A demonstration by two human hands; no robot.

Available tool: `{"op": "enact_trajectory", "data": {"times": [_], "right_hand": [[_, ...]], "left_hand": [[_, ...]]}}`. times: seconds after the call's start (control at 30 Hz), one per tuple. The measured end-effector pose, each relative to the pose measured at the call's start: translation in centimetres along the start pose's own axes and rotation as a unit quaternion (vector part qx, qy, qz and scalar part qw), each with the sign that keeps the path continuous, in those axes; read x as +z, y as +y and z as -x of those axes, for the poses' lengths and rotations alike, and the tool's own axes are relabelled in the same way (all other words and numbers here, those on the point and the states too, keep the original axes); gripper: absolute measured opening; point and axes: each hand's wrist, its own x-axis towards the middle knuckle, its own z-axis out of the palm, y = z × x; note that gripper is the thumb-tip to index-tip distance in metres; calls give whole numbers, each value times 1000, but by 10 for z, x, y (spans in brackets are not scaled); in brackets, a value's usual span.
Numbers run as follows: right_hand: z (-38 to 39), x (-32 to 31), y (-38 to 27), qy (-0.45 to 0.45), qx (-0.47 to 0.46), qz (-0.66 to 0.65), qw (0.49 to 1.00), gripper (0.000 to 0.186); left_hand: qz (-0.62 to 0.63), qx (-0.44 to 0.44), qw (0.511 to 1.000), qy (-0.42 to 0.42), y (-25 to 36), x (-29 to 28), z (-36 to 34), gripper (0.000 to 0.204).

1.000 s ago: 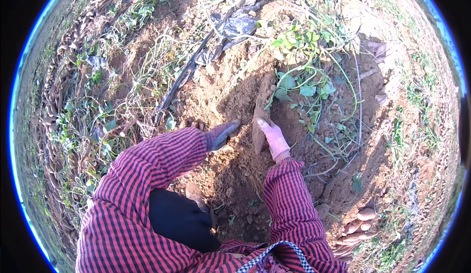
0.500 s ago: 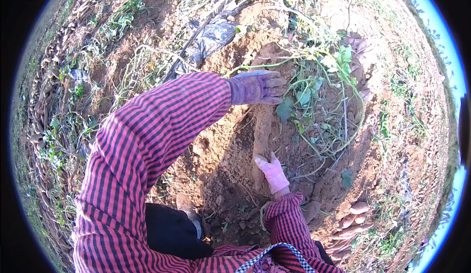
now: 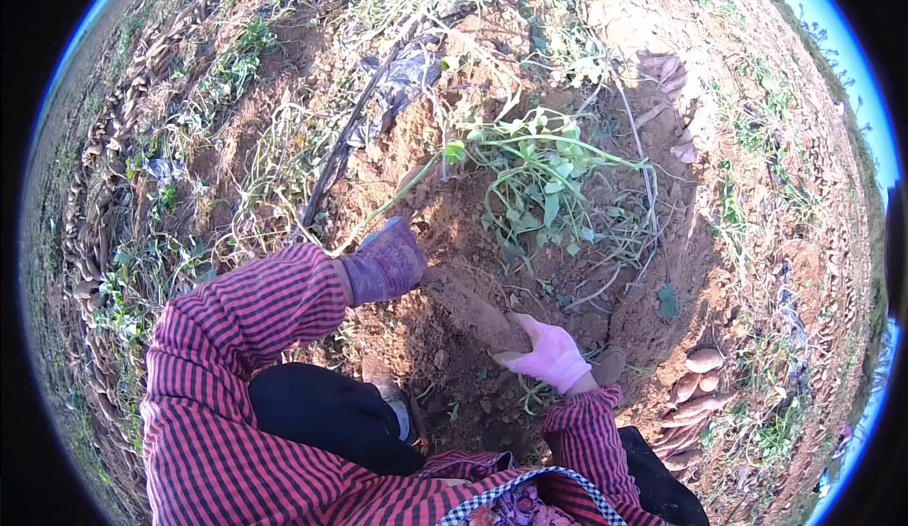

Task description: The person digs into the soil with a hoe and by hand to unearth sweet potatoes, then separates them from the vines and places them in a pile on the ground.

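— Two hands are on one long brown root now. Half a second ago only the pink one was down by it, and the purple one was reaching high up to the green vines.

— Where is the purple one now?

— The left hand, in the purple glove, has come back down. Its striped sleeve is bent at the elbow, and the hand sits at the upper end of the root. I cannot tell if its fingers are shut on it or just pressed against it.

— And the pink one?

— The right hand, in the pink glove, is low and close to the body. Its fingers are curled around the lower end of the root.

— Where does the root lie?

— It slants across the dug red dirt, between both hands, partly caked in soil.

— What is past the hands?

— The green vines lie just beyond. Off to the right, more dug-up roots sit in a little pile. Farther up there is a torn dark plastic sheet.
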Motion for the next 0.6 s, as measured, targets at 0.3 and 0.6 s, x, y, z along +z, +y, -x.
{"op": "enact_trajectory", "data": {"times": [0.3, 0.6], "right_hand": [[-46, 114, 11, -13, 17, 149, 989, 77], [-59, 187, 15, 93, 23, 215, 972, 75]], "left_hand": [[236, -125, 960, -87, 19, -26, 33, 61], [52, -20, 998, -32, -17, -13, -166, 104]]}}
